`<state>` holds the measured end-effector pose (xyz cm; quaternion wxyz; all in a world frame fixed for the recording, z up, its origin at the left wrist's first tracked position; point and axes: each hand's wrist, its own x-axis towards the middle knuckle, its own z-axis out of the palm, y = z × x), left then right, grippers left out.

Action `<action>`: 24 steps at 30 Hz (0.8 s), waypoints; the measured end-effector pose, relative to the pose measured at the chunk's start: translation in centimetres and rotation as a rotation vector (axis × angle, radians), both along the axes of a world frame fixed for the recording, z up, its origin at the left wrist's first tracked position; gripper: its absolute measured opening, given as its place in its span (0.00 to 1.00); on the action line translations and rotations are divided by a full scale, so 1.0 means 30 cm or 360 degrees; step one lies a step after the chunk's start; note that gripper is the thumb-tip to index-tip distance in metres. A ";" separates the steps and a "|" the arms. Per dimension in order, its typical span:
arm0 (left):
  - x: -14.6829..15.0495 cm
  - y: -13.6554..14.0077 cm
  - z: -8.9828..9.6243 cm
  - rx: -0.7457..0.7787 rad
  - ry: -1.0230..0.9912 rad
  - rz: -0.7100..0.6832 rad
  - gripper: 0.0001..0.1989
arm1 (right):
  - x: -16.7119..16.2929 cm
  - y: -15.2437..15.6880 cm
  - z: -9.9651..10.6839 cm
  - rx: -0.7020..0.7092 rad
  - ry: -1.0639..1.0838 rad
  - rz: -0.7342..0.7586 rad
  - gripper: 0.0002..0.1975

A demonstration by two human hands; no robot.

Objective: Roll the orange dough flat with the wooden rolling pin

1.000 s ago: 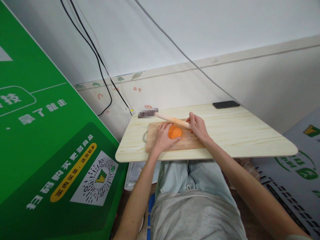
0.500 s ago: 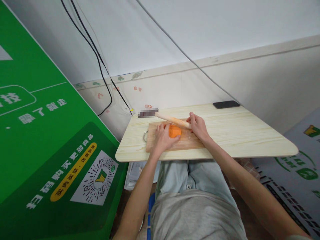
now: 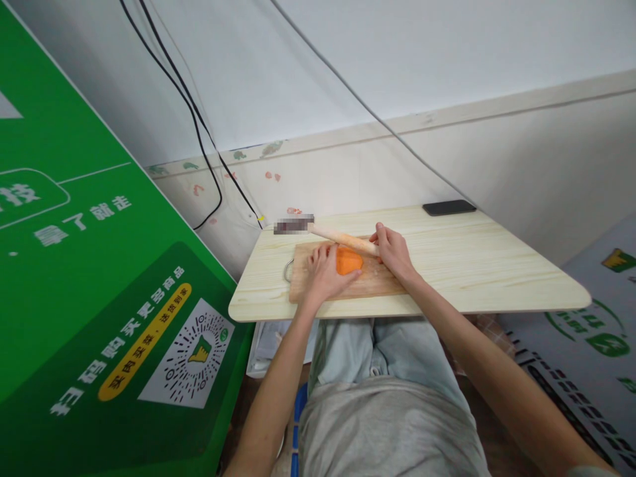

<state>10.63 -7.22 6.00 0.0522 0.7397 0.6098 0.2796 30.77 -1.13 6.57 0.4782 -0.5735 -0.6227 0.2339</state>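
On the wooden cutting board, my left hand curls round the left side of an orange lump. Its thumb lies along the near edge and its fingers bend at the far side. I cannot make out what kind of thing the lump is. My right hand is closed on the right end of a pale wooden handle, which slants across just behind the lump. At the handle's far left end is a dark head, blurred out, so the kind of tool does not show.
The board lies on a light wood-grain table, with a metal ring at its left end. A black phone rests near the back edge. A green printed panel stands at the left, and cables hang along the wall.
The orange lump looks turned slightly in my left hand, showing a more angular right side. My right hand and the handle stay nearly where they were.
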 end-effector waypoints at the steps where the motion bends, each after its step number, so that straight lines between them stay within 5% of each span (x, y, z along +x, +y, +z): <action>1: 0.002 0.001 -0.001 -0.0005 0.0013 0.0020 0.39 | 0.000 0.000 0.000 0.0000 -0.0002 -0.0002 0.44; 14: -0.026 0.007 -0.001 0.0011 -0.0306 -0.0340 0.37 | 0.000 0.006 -0.004 0.0044 -0.0023 -0.0014 0.44; 24: -0.015 0.019 0.000 -0.0022 -0.0060 -0.0269 0.33 | 0.001 0.009 -0.005 0.0019 0.0014 -0.0003 0.43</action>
